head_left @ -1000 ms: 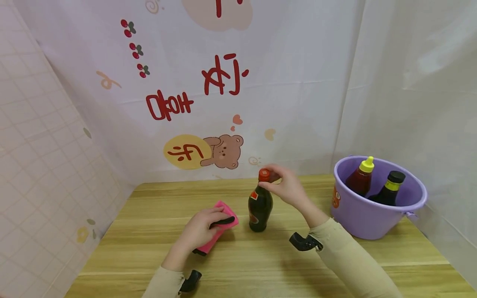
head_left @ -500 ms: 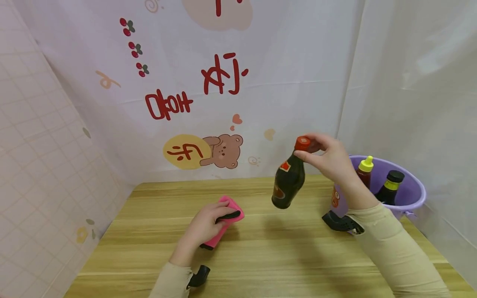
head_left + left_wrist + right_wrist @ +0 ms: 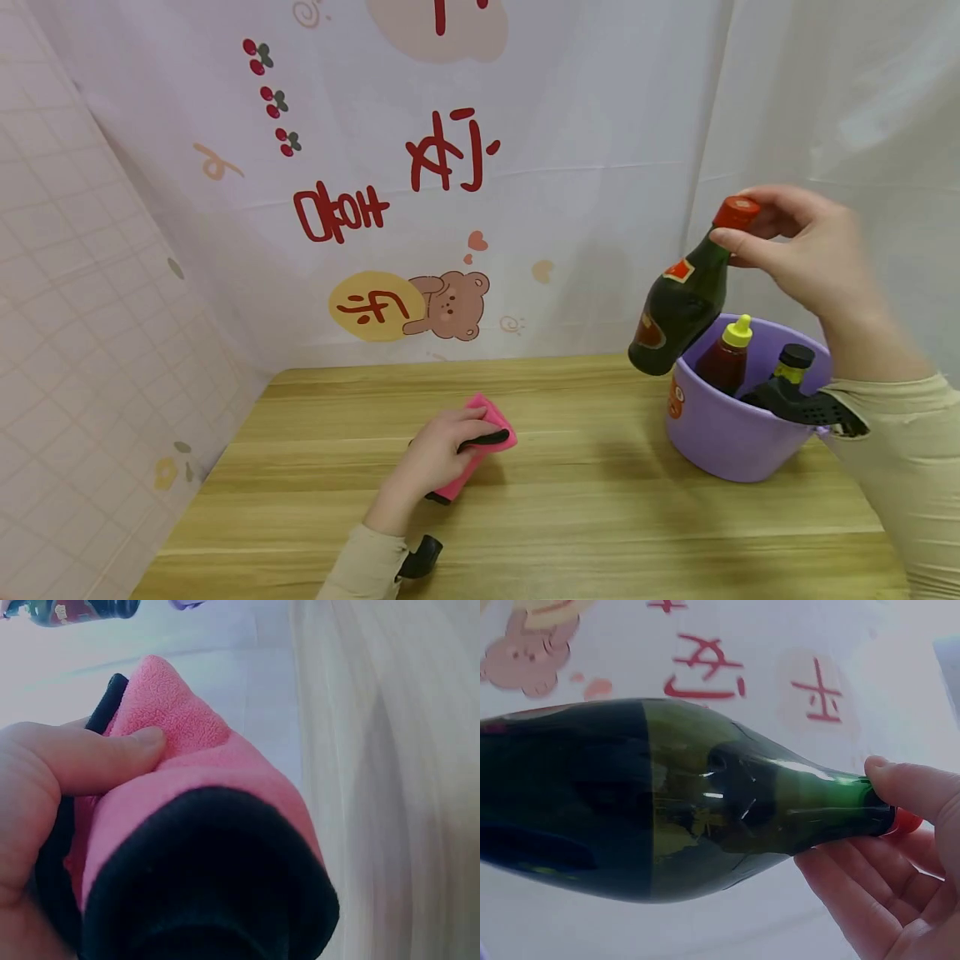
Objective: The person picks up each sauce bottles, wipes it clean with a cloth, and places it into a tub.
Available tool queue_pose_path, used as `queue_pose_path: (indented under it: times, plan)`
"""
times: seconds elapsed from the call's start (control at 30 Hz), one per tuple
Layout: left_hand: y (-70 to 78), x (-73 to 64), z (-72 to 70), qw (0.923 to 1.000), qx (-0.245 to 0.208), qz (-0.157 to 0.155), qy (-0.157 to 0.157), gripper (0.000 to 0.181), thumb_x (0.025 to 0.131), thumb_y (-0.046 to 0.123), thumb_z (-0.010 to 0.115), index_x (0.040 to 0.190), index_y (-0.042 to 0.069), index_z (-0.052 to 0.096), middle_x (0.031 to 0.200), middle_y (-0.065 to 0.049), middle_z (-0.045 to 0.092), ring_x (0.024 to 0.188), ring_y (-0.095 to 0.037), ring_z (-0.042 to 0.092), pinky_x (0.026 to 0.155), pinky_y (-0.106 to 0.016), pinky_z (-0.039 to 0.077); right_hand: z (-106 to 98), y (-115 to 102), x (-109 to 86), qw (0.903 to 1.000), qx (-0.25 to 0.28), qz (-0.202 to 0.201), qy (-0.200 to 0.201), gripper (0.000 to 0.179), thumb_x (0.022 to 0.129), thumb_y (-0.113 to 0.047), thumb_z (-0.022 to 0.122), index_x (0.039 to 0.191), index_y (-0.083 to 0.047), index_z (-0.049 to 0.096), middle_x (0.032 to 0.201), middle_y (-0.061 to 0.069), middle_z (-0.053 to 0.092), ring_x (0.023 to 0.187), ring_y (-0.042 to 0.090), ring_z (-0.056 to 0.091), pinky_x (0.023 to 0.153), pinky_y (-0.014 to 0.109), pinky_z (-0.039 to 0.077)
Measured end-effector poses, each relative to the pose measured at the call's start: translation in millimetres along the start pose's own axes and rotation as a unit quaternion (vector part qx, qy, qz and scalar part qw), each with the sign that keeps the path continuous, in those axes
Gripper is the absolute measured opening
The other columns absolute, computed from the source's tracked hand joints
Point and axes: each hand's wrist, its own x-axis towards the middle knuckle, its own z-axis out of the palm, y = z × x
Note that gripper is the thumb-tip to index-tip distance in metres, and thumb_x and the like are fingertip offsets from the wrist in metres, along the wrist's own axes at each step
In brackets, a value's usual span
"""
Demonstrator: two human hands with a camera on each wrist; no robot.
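A dark green glass bottle [image 3: 678, 304] with a red cap hangs tilted in the air, its base toward the lower left, just left of the purple bucket's rim. My right hand [image 3: 806, 250] grips it by the neck below the cap; the right wrist view shows thumb and fingers round the neck of the bottle [image 3: 705, 802]. At the middle of the table my left hand [image 3: 442, 450] holds a folded pink cloth [image 3: 491, 417] with a black edge. In the left wrist view the thumb presses on the cloth [image 3: 187, 720].
The purple bucket [image 3: 738, 450] stands at the right of the wooden table [image 3: 570, 533]. Inside are a dark red bottle [image 3: 723, 367] with a yellow nozzle and a black-capped bottle [image 3: 795, 360]. A printed white curtain [image 3: 600, 125] hangs behind the table.
My right hand has lifted the bottle off the table and carried it up and right toward the bucket, tilting it. My left hand has slid slightly right with the cloth.
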Motion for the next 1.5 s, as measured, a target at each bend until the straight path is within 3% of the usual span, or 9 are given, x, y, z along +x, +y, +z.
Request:
queue_pose_path:
  times: [0.27,0.47,0.7,0.83,0.93,1.03,1.17,1.4,1.5]
  plan:
    - [7.3,4.8,6.7,0.9996,-0.004,0.026,-0.012,0.035,0.082,0.001,0.077,0.114,0.015,0.076,0.126,-0.013,0.066,0.118,-0.029,0.061,0.099,-0.044,0.049,-38.4,6.5,4.7,0.9991,0.0,0.008,0.041,0.039,0.083,0.005,0.073,0.103,-0.028,0.068,0.083,-0.018,0.066,0.066,-0.005,0.063,0.054,0.009,0.05]
    - [10.7,7.2,11.4,0.9988,-0.005,0.042,-0.025,0.037,0.082,0.001,0.077,0.115,0.017,0.075,0.126,-0.012,0.066,0.118,-0.029,0.061,0.098,-0.044,0.05,-54.9,24.2,1.8,0.9972,-0.051,-0.001,0.055,0.041,0.085,0.003,0.073,0.102,-0.034,0.064,0.082,-0.022,0.061,0.065,-0.01,0.057,0.053,0.005,0.046]
    - [12.0,10.1,15.4,0.997,-0.002,0.069,-0.035,0.033,0.082,0.006,0.079,0.112,0.019,0.076,0.122,-0.008,0.068,0.12,-0.026,0.06,0.1,-0.042,0.048,-59.0,43.8,-11.6,0.9912,-0.122,0.036,0.037,0.037,0.088,-0.008,0.074,0.102,-0.038,0.057,0.076,-0.032,0.055,0.063,-0.014,0.054,0.052,0.003,0.044]
    - [12.6,11.3,15.6,0.9957,0.0,0.084,-0.039,0.029,0.083,0.007,0.079,0.11,0.019,0.076,0.12,-0.006,0.069,0.12,-0.023,0.061,0.1,-0.039,0.048,-56.8,51.0,-20.2,0.9849,-0.16,0.066,0.007,0.025,0.088,-0.015,0.075,0.109,-0.022,0.063,0.071,-0.034,0.053,0.061,-0.016,0.053,0.054,0.003,0.042]
    - [13.1,10.5,14.9,0.9957,0.007,0.083,-0.042,0.029,0.083,0.008,0.079,0.11,0.019,0.076,0.121,-0.006,0.069,0.118,-0.023,0.061,0.099,-0.039,0.049,-54.3,56.6,-25.5,0.9763,-0.203,0.074,-0.01,0.04,0.088,-0.022,0.077,0.119,-0.001,0.062,0.069,-0.035,0.05,0.062,-0.017,0.049,0.058,0.003,0.038]
    - [13.2,8.8,13.7,0.9962,0.011,0.072,-0.047,0.029,0.084,0.01,0.079,0.111,0.02,0.076,0.123,-0.006,0.068,0.119,-0.023,0.061,0.099,-0.041,0.049,-51.9,64.0,-30.7,0.969,-0.235,0.074,-0.021,0.052,0.087,-0.027,0.078,0.123,0.006,0.059,0.069,-0.036,0.048,0.064,-0.018,0.046,0.059,0.003,0.035]
    - [12.2,6.0,12.7,0.9968,0.015,0.056,-0.055,0.029,0.086,0.012,0.078,0.113,0.022,0.076,0.126,-0.006,0.067,0.121,-0.024,0.059,0.101,-0.043,0.047,-47.2,74.5,-38.6,0.9671,-0.241,0.076,-0.031,0.051,0.085,-0.028,0.079,0.121,0.003,0.061,0.071,-0.031,0.051,0.065,-0.016,0.046,0.057,0.004,0.036]
    - [9.5,2.9,12.0,0.9972,0.019,0.05,-0.053,0.031,0.084,0.01,0.078,0.112,0.022,0.076,0.126,-0.005,0.067,0.122,-0.023,0.059,0.101,-0.044,0.047,-38.4,87.7,-49.6,0.9622,-0.252,0.085,-0.06,0.051,0.086,-0.03,0.079,0.121,0.003,0.061,0.088,0.014,0.068,0.067,-0.016,0.045,0.055,0.007,0.038]
    - [9.4,1.7,11.3,0.9971,0.022,0.048,-0.054,0.031,0.085,0.008,0.077,0.113,0.022,0.075,0.126,-0.006,0.067,0.122,-0.024,0.059,0.101,-0.044,0.047,-35.8,94.1,-54.2,0.9615,-0.251,0.086,-0.072,0.05,0.087,-0.029,0.078,0.121,0.003,0.06,0.09,0.017,0.067,0.067,-0.015,0.045,0.054,0.009,0.04]
